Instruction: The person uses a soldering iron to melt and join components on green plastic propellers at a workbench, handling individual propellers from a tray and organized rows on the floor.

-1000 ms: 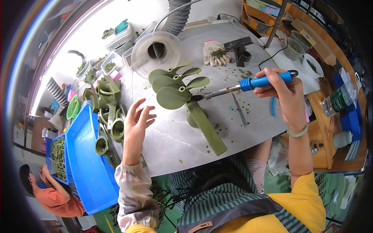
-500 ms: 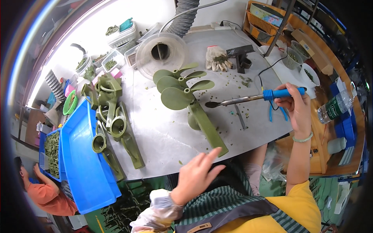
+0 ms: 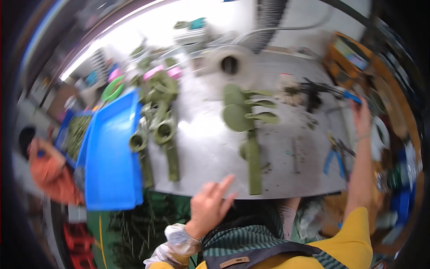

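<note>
My right hand [image 3: 362,117] is stretched out to the right side of the table, its fingers round the blue handle of a soldering iron [image 3: 352,97]. The iron's metal end reaches the black metal stand [image 3: 313,96]; blur hides whether it rests there. A green wax-like piece [image 3: 254,166], a bar with several rounded blades at its far end, lies on the grey table [image 3: 201,157]. My left hand [image 3: 209,207] hovers by the table's front edge, left of the bar's near end, empty with fingers apart.
Several green castings with ring openings [image 3: 163,130] lie at the table's left, beside a blue tray [image 3: 112,157]. Blue-handled pliers [image 3: 333,161] lie at the right. A clear funnel hood [image 3: 215,67] stands behind. A person in orange [image 3: 56,172] sits at far left.
My right hand has carried the soldering iron away from the green piece, back and right toward the black stand. My view has shifted; my left hand stays near the front edge.
</note>
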`<action>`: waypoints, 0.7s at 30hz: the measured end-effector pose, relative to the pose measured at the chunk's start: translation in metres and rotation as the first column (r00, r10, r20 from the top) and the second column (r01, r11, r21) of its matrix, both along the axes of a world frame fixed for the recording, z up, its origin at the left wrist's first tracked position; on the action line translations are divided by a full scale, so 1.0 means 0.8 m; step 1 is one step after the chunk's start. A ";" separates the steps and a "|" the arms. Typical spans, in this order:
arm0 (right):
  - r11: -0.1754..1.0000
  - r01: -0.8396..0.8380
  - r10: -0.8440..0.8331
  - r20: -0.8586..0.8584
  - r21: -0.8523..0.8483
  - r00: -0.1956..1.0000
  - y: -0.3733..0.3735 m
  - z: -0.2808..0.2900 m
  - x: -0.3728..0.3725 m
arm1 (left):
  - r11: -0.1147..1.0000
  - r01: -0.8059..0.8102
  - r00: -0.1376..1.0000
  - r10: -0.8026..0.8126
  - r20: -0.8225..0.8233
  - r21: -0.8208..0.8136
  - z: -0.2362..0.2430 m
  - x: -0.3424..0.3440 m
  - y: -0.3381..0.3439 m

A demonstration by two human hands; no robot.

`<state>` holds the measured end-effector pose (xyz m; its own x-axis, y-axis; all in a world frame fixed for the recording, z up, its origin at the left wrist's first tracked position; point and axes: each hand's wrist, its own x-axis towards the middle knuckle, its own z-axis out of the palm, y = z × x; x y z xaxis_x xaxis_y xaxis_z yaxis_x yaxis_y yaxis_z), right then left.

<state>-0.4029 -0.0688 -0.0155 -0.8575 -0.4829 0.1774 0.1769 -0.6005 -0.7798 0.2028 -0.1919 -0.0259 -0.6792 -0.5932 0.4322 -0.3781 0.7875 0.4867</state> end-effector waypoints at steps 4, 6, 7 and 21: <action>0.985 -0.043 0.024 0.114 0.168 0.993 -0.032 -0.028 -0.077 | 0.706 -0.685 0.726 0.640 -0.254 -0.181 -0.008 0.129 -0.042; 0.969 -0.137 0.107 0.148 0.207 0.983 -0.052 -0.036 -0.089 | 0.411 -0.884 0.465 0.821 -0.332 -0.220 -0.020 0.193 -0.045; 0.965 -0.173 0.143 0.154 0.198 0.978 -0.067 -0.040 -0.085 | 0.312 -0.941 0.338 0.874 -0.349 -0.130 -0.041 0.230 -0.049; 0.837 -0.206 0.272 -0.058 0.507 0.961 -0.002 -0.006 0.029 | 0.147 0.142 0.010 0.989 -0.150 0.979 -0.070 0.350 -0.110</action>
<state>-0.3795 -0.0702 -0.0205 -0.6910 -0.7216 -0.0431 0.1486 -0.0834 -0.9854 0.4831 -0.2800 -0.0819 0.3366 -0.7722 -0.5388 0.5899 -0.2730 0.7599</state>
